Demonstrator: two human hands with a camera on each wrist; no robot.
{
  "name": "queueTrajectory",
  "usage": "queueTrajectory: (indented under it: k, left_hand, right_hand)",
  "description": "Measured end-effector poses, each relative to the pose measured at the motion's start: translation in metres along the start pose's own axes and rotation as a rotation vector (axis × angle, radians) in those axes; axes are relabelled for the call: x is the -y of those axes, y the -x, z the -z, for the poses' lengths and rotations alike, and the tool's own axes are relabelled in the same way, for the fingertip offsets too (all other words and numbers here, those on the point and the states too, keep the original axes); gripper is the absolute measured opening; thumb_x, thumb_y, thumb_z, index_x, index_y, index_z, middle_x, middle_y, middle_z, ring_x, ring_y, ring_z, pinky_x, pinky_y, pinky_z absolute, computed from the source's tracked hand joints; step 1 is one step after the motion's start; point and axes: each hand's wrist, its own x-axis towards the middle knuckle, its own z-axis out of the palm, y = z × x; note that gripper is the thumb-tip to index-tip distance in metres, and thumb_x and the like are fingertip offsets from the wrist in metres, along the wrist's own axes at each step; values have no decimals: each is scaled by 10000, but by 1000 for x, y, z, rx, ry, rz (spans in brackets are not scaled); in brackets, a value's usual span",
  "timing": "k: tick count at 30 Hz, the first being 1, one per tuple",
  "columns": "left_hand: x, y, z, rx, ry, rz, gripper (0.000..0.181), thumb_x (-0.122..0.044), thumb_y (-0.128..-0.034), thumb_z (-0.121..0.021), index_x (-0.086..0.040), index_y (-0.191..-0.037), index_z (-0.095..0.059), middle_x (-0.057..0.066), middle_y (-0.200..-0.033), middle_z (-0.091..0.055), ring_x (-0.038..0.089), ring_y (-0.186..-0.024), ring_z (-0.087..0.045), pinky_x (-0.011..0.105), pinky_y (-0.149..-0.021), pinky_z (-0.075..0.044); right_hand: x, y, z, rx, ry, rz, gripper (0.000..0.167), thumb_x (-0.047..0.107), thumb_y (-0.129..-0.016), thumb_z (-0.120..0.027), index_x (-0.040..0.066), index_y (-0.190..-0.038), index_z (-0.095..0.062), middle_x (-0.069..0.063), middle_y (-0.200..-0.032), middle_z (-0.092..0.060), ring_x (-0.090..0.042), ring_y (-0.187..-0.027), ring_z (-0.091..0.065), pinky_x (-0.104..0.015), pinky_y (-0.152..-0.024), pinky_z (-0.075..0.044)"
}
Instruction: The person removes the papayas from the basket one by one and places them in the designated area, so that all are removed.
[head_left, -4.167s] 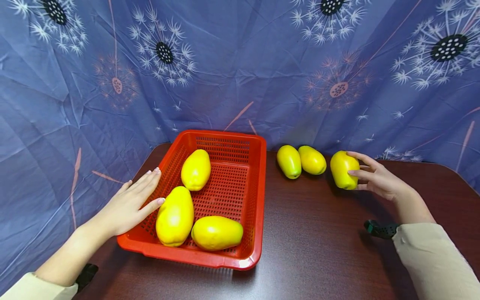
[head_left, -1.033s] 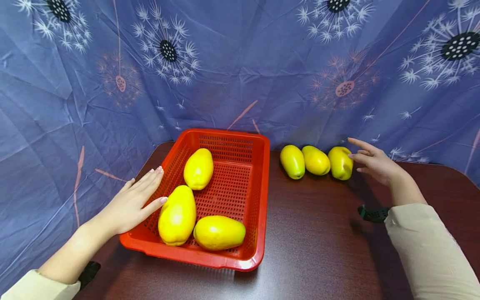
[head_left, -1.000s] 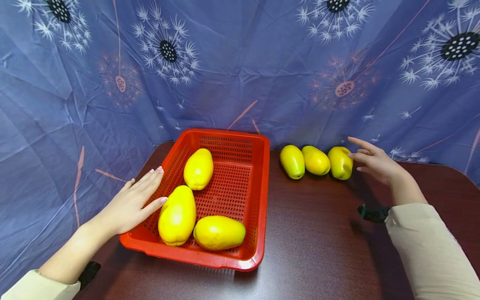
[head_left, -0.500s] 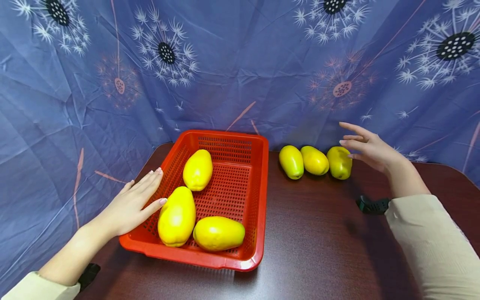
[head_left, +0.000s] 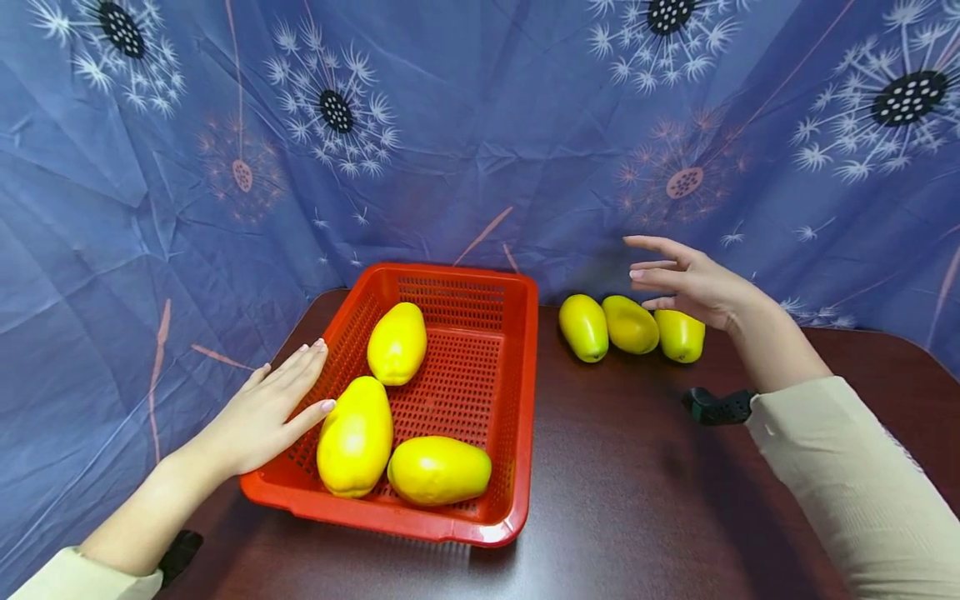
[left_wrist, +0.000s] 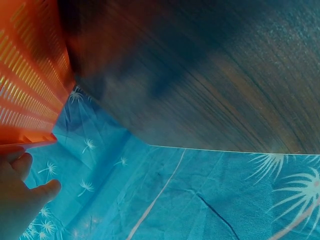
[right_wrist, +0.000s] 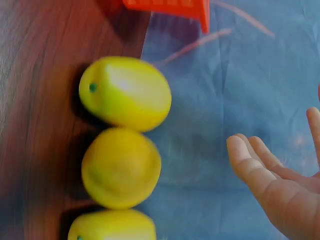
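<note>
The desk [head_left: 600,450] carried three fruits [head_left: 631,325] right of centre, the right hand [head_left: 693,283] near them, grip apart and empty; curling round one's middle, straight-fingered left hand [head_left: 266,408] steadying the basket [head_left: 457,375], seemed surest.

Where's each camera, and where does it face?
On the head: facing forward and down at the red basket; left hand and right hand show.
On the left wrist: facing basket, table, cloth; that hand shows.
On the right wrist: facing three yellow fruits; that hand shows.
Head and right wrist views share those fruits.
</note>
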Motion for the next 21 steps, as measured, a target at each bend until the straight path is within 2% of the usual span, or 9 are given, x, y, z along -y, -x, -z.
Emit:
queueTrajectory:
  k: [6, 16, 21]
  left_hand:
    - [0, 0, -1, -3, 1, -4, 711, -450, -950, -458, -38, -1476, -216, 145, -1525, -208, 319, -1400, -164, 653, -1019, -161]
    - [0, 0, -2, -7, 3, 0, 708, -451, -947, -463, -33, -1470, -234, 147, -1522, -217, 324, -1397, -172, 655, -1017, -163]
    - [0, 0, -1, -7, 4, 2, 706, -450, -948, -462, -37, -1472, -232, 146, -1523, -217, 324, -1397, -171, 656, -1017, -160]
  right_hand:
    - [9, -7, -19, 70, -34, -8, 612, 219, -969, -510, 218, -1496, -198, -197, -1505, -155, -316, -1307, -321, -326, -888, -466]
    - [21, -21, -50, 129, -83, -7, 584, 160, -960, -512, 194, -1481, -249, -178, -1432, -290, -299, -1264, -378, -329, -856, -476]
    - [27, -32, -65, 143, -103, -17, 594, 132, -950, -526, 192, -1477, -259, -174, -1467, -264, -347, -1274, -377, -409, -944, -425]
